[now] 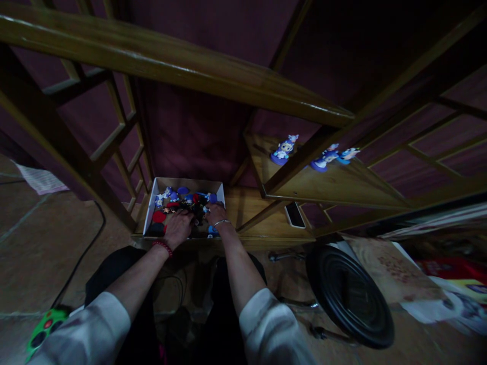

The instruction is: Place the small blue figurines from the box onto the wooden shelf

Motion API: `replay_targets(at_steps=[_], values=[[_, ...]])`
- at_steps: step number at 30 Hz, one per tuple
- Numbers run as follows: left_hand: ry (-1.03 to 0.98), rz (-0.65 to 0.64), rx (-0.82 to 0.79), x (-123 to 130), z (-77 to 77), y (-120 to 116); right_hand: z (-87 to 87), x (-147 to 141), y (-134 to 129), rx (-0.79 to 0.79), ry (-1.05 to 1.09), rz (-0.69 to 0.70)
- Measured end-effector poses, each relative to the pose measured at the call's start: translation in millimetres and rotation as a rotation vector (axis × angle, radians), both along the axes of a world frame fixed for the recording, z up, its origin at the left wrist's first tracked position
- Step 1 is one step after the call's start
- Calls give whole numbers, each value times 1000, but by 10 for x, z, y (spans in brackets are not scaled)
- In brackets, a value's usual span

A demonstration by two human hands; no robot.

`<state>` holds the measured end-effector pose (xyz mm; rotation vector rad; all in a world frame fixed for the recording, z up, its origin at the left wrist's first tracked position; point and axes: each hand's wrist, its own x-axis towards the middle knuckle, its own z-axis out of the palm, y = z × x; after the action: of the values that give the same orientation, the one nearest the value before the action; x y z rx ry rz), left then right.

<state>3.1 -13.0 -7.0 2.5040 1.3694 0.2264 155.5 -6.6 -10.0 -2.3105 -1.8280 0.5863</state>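
Note:
A shallow white cardboard box [152, 208] stands on the low wooden shelf, holding several small figurines in blue, white, red and black and some round bases. My left hand [178, 228], with a red bead bracelet at the wrist, reaches into its front middle, fingers bent down among dark figurines. My right hand [216, 214], wearing a silvery bangle, is inside the right end, fingers curled beside a blue-and-white piece [206, 209]. Dim light hides exactly what either hand's fingertips grip. A purple disc-shaped base [183, 190] lies near the box's back wall.
On the raised wooden shelf [342, 187] stand a purple-and-white figurine [283, 150] and further figurines [326, 157]. A phone-like dark slab [294, 215] lies on the lower shelf [262, 203]. A wooden bar [175, 66] crosses above. A black round stool [350, 296] stands right.

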Motion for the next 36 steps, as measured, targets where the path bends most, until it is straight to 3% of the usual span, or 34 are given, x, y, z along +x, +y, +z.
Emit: replay_targets(at_steps=[6, 11, 16, 21, 28, 36], values=[[-70, -9, -13, 28, -3, 6, 38, 4, -35, 37, 0, 0], [-202, 75, -83, 88, -12, 25, 87, 9, -71, 37, 78, 0], [-311, 205, -279, 161, -43, 57, 37, 34, -106, 160, 226, 86], [-440, 259, -368, 202, -110, 82, 5, 40, -137, 306, 328, 113], [-875, 396, -464, 217, -222, 131, 71, 5, -176, 309, 427, 1], [-1120, 348, -579, 181, -133, 104, 28, -9, -146, 323, 619, -132]])
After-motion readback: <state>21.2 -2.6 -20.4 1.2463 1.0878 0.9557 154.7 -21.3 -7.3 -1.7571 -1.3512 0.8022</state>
